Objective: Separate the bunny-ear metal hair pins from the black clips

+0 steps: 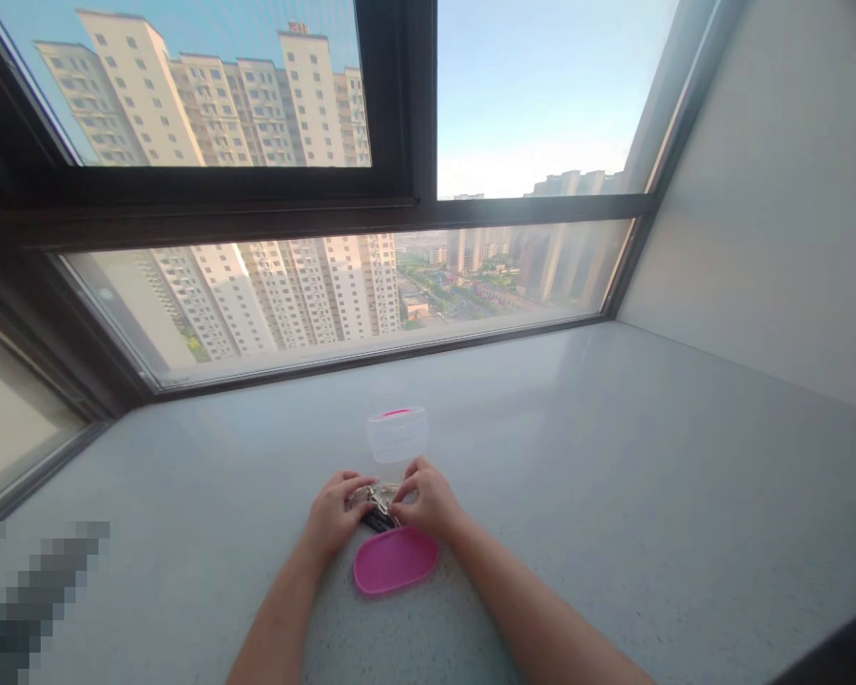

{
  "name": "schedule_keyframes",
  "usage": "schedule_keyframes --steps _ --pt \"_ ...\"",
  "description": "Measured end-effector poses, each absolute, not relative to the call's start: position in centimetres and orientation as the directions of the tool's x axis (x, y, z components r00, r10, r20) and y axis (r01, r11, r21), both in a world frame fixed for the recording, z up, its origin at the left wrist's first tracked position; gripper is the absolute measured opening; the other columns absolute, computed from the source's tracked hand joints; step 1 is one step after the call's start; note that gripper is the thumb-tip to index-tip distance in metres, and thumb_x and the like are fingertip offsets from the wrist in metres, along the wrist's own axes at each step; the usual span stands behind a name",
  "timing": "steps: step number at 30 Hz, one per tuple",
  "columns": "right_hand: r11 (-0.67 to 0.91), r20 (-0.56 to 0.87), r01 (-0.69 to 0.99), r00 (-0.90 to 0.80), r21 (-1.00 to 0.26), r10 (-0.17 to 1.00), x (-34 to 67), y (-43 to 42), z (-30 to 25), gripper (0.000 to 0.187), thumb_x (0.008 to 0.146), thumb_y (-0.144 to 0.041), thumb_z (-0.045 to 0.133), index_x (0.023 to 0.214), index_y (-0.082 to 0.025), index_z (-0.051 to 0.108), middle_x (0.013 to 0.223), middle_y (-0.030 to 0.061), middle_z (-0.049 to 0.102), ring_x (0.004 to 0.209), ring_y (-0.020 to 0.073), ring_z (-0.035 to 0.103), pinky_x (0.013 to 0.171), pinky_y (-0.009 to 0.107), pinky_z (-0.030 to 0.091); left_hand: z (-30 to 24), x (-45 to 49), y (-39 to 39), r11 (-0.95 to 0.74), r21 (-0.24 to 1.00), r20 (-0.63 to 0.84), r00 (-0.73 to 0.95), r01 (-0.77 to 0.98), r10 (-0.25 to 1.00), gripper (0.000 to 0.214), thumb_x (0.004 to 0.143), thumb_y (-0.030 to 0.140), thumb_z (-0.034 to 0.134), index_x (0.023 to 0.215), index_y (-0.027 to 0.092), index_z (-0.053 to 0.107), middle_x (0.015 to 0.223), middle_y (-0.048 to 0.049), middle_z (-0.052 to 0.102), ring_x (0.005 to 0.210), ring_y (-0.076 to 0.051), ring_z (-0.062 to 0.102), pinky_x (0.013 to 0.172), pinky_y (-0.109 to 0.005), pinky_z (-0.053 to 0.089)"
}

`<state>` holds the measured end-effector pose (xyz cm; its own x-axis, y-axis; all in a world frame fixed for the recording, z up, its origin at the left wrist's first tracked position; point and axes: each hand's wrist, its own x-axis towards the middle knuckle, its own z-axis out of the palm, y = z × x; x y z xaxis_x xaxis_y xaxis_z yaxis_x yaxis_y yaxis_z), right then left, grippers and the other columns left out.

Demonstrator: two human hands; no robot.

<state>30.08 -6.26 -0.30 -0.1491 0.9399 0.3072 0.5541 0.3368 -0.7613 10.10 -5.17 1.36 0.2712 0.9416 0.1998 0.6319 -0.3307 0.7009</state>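
A small heap of black and silver metal pieces (379,518) lies between my two hands on the pale surface; they look like clips, but are too small to name for certain. My left hand (334,514) curves round the heap's left side, thumb and fingers closed at its edge. From the right, my right hand (428,499) has its fingertips pinched together at the heap; what they hold is hidden. Just below the hands lies a pink oval lid (396,561), its raised rim up. Behind them stands a clear plastic container (398,438) with a pink strip near its top.
The pale speckled sill (577,476) stretches out to both sides. A dark window frame (257,214) runs along its back, with tall buildings (214,105) outside. At the right rises a white wall (770,209). A blurred-out patch (29,609) covers the lower left corner.
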Motion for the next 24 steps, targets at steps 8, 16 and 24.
schedule_keyframes --steps 8,16,24 --pt "0.333 0.269 0.548 -0.196 -0.767 0.943 30.3 -6.8 0.3 0.017 0.055 -0.018 0.081 0.070 -0.024 0.076 0.088 0.0026 0.056 0.078 0.0172 0.059 0.076 0.030 0.046 1.7 11.0 -5.4 -0.326 0.703 0.199 0.266 0.632 0.943 0.016 0.078 0.025 0.059 0.080 0.020 0.073 0.093 -0.0078 0.064 0.089 -0.025 0.062 0.083 -0.035 0.048" --pt "0.320 0.224 0.542 -0.237 -0.777 0.945 30.5 -6.9 0.4 0.014 0.060 -0.010 0.069 0.066 -0.023 0.072 0.083 0.0020 0.058 0.074 0.0168 0.058 0.069 0.028 0.044 2.4 11.3 -4.9 -0.283 0.810 0.176 0.247 0.514 0.953 0.024 0.083 0.034 0.054 0.070 0.020 0.068 0.091 -0.0086 0.063 0.085 -0.024 0.061 0.077 -0.033 0.049" --pt "0.295 0.169 0.279 -0.400 -0.914 0.901 31.6 -6.6 1.8 0.016 0.064 -0.006 0.063 0.072 -0.019 0.066 0.085 0.0000 0.064 0.077 0.0139 0.060 0.071 0.023 0.043 3.1 11.9 -5.6 -0.143 0.937 0.071 0.226 0.320 0.971 0.021 0.079 0.023 0.054 0.059 0.018 0.052 0.072 -0.0033 0.056 0.069 -0.018 0.052 0.063 -0.027 0.042"
